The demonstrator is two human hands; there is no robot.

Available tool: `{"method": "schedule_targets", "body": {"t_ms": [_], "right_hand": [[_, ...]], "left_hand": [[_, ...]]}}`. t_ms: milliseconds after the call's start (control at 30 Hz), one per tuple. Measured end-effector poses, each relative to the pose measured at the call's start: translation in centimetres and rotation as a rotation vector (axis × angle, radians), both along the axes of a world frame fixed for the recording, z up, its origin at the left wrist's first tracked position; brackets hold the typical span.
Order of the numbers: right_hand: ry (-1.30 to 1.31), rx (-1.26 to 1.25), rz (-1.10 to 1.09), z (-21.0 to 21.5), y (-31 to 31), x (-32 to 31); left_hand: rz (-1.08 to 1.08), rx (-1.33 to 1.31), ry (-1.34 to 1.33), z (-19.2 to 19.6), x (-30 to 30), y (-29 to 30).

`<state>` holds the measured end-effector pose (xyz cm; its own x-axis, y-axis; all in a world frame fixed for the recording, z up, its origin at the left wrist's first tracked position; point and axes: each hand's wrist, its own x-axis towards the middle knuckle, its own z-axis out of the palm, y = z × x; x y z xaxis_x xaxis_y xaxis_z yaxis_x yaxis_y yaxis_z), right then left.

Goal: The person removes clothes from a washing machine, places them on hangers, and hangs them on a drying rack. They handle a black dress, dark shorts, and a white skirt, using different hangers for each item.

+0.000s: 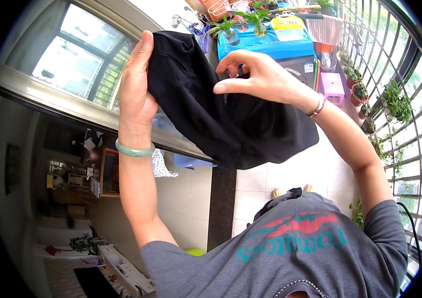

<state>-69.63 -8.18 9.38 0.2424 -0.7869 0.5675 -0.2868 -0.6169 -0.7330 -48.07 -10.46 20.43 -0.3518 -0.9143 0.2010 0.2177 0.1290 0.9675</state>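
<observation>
I have both hands raised in front of me, and between them hangs a black, soft fabric garment (pixel 221 114). My left hand (pixel 136 94) is upright, palm turned inward, its fingers pointing up along the cloth's left edge; the thumb and fingers close on that edge, so the hand is gripping the garment. Just below the left hand, on the wrist, sits a pale green smooth stone bangle (pixel 134 149).

My right hand (pixel 258 77) is level with the left one and close beside it, over the upper middle of the cloth. Its thumb and forefinger pinch a fold of the black fabric, while the other fingers curl loosely above. At the right wrist I see a thin red and white bracelet (pixel 317 107). The garment sags below and to the right of this hand, its lower hem draping under my right forearm.

Beyond the right hand, farther from me, stands a bright blue plastic storage box (pixel 270 45) with small green plants in glass jars (pixel 243 22) on top. To the right of that hand is a small pink plastic stool (pixel 333 87), and past it a row of potted plants (pixel 362 99) along a dark metal window grille (pixel 409 99). Below both hands is my grey printed t-shirt (pixel 295 248).
</observation>
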Motion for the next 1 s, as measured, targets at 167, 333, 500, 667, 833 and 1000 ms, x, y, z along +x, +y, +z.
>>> {"method": "schedule_targets", "body": {"t_ms": [167,333,500,667,833,1000], "right_hand": [[-0.227,0.091,0.052,-0.9,-2.9,0.4],[-0.686,0.303,0.072,0.9,-3.5,-1.4],[-0.535,0.177,-0.076,2.2,-3.8,-2.0],[-0.400,0.068,-0.149,0.7,-4.3,-2.5],[-0.160,-0.010,-0.032,-1.2,-0.6,0.0],[0.143,-0.125,-0.091,-4.5,0.8,2.1]], "left_hand": [[0.051,-0.024,-0.046,-0.7,0.8,0.6],[0.151,-0.761,-0.952,-3.8,4.2,0.6],[0.244,-0.403,-1.414,-7.2,4.3,1.0],[0.129,0.075,-0.290,-8.1,5.8,-0.1],[0.065,0.309,0.111,-5.5,2.7,-0.5],[-0.006,0.329,0.112,-3.7,0.1,-1.7]]}}
